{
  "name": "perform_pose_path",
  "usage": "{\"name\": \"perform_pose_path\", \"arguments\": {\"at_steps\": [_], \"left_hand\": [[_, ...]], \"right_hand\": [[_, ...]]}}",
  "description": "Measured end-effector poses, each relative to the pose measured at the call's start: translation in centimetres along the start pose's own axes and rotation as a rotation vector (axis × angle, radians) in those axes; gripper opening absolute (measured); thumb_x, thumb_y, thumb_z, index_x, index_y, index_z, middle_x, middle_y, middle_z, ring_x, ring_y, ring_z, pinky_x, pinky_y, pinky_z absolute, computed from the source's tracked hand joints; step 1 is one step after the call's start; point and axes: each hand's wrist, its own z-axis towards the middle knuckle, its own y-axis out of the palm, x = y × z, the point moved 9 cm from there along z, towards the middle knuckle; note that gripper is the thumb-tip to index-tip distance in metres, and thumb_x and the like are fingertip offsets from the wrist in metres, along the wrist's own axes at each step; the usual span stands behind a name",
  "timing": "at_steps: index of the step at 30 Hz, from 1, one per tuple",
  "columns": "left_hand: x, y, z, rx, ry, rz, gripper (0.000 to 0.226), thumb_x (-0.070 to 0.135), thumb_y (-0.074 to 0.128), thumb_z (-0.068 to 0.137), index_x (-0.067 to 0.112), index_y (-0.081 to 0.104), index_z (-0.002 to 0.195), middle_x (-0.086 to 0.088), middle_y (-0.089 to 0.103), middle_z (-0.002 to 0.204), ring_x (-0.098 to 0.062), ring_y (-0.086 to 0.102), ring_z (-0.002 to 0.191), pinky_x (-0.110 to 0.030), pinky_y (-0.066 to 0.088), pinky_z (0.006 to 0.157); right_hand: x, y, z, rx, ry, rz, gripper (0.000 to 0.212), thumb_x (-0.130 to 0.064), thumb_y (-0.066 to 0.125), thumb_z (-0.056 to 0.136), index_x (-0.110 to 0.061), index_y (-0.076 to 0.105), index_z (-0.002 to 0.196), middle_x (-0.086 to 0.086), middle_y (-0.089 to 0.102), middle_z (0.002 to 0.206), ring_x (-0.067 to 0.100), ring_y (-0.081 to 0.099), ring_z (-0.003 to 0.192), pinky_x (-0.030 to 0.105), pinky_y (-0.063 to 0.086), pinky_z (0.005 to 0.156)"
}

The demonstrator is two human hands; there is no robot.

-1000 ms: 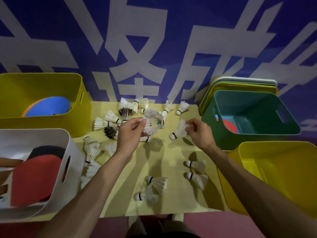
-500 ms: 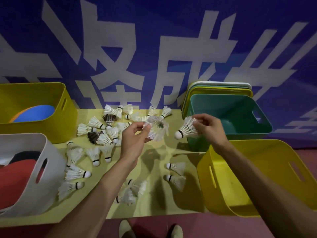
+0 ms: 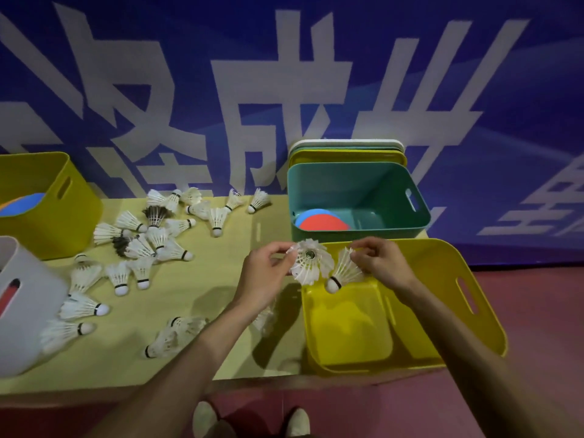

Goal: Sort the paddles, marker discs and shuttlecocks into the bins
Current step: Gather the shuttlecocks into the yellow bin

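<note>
Yellow table [image 3: 221,257], shuttlecocks [image 3: 120,276], blue wall [image 3: 189,33]

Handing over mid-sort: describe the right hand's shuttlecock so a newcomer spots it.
Find the near yellow bin at right. Over its far left corner the right hand pinches a white shuttlecock. It hangs cork down; the left hand's shuttlecock faces the camera.

**Hands reach the yellow bin**

Both have moved right from the pile [image 3: 151,241]. The left hand [image 3: 268,273] now holds a shuttlecock [image 3: 311,262] over the yellow bin [image 3: 347,330]'s far-left rim. The right hand [image 3: 384,267] holds a second shuttlecock [image 3: 344,273] cork-down above its floor.
</note>
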Motion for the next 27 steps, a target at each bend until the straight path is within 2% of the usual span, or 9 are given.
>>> {"name": "perform_pose_path", "arguments": {"at_steps": [2,4,7,10,14,16,19,22,27], "left_hand": [[0.1,2.1,-0.3,-0.060,-0.002,0.120,0.018,0.021,0.062,0.091,0.014,0.070,0.105,0.000,0.073,0.094,-0.010,0.069,0.080,-0.024,0.055,0.075],[-0.4,3.8,-0.4,-0.113,-0.031,0.206,0.019,0.023,0.061,0.092,0.017,0.070,0.108,-0.002,0.073,0.097,-0.018,0.070,0.083,-0.027,0.053,0.077],[-1.8,5.9,-0.8,-0.216,-0.111,0.196,0.023,0.024,0.061,0.092,0.022,0.068,0.113,-0.005,0.072,0.102,-0.016,0.069,0.092,-0.040,0.054,0.089],[-2.4,7.0,-1.1,-0.267,-0.135,0.223,0.027,0.023,0.060,0.092,0.026,0.065,0.118,-0.003,0.070,0.109,-0.012,0.066,0.100,-0.043,0.053,0.093],[-2.1,6.4,-1.1,-0.223,-0.117,0.190,0.028,0.015,0.057,0.090,0.037,0.068,0.106,-0.001,0.071,0.105,-0.010,0.065,0.101,-0.043,0.052,0.093],[-1.8,5.6,-1.0,-0.192,-0.109,0.160,0.029,0.010,0.055,0.091,0.034,0.068,0.102,-0.002,0.071,0.106,-0.009,0.065,0.100,-0.038,0.052,0.093],[-1.9,3.8,-0.9,-0.146,-0.115,0.111,0.032,0.004,0.053,0.091,0.031,0.069,0.099,0.000,0.071,0.104,-0.005,0.066,0.098,-0.034,0.053,0.092],[-2.7,1.4,-0.8,-0.088,-0.119,0.103,0.033,0.004,0.053,0.090,0.032,0.070,0.097,0.003,0.072,0.099,-0.007,0.066,0.098,-0.034,0.053,0.091],[-4.2,-3.6,-1.3,0.010,-0.116,0.104,0.028,0.005,0.056,0.090,0.028,0.071,0.098,0.012,0.070,0.106,-0.008,0.064,0.100,-0.030,0.051,0.092]], "right_hand": [[2.2,-0.5,-0.4,-0.020,0.033,-0.124,0.013,-0.010,0.066,0.086,-0.012,0.069,0.098,0.007,0.070,0.081,0.022,0.067,0.075,0.039,0.056,0.069],[3.8,-0.8,-0.6,-0.040,0.047,-0.206,0.013,-0.013,0.067,0.085,-0.013,0.070,0.098,0.005,0.072,0.087,0.023,0.069,0.083,0.044,0.057,0.077],[5.1,-1.2,-1.1,-0.052,0.053,-0.265,0.012,-0.014,0.067,0.085,-0.015,0.070,0.096,0.001,0.071,0.086,0.021,0.067,0.086,0.043,0.055,0.081],[5.7,-1.0,-1.3,-0.094,0.041,-0.296,0.015,-0.014,0.065,0.087,-0.013,0.070,0.101,0.000,0.068,0.093,0.018,0.065,0.090,0.038,0.055,0.082],[6.3,-0.3,-1.2,-0.146,0.033,-0.349,0.014,-0.015,0.063,0.088,-0.015,0.070,0.100,-0.003,0.067,0.089,0.015,0.065,0.087,0.030,0.051,0.076],[6.2,-0.1,-1.0,-0.144,0.017,-0.374,0.014,-0.016,0.062,0.087,-0.017,0.070,0.099,-0.005,0.066,0.085,0.015,0.066,0.083,0.024,0.048,0.071],[5.1,0.5,-0.7,-0.142,-0.018,-0.353,0.015,-0.016,0.060,0.089,-0.017,0.069,0.102,-0.005,0.067,0.089,0.013,0.066,0.081,0.018,0.046,0.063],[2.2,1.7,-0.1,-0.120,-0.093,-0.286,0.016,-0.015,0.059,0.090,-0.018,0.068,0.103,-0.004,0.068,0.091,0.012,0.065,0.081,0.021,0.048,0.070],[-4.0,6.3,0.6,-0.125,-0.230,-0.185,0.018,-0.014,0.061,0.088,-0.019,0.067,0.103,-0.004,0.066,0.085,0.013,0.065,0.075,0.032,0.054,0.078]]}}
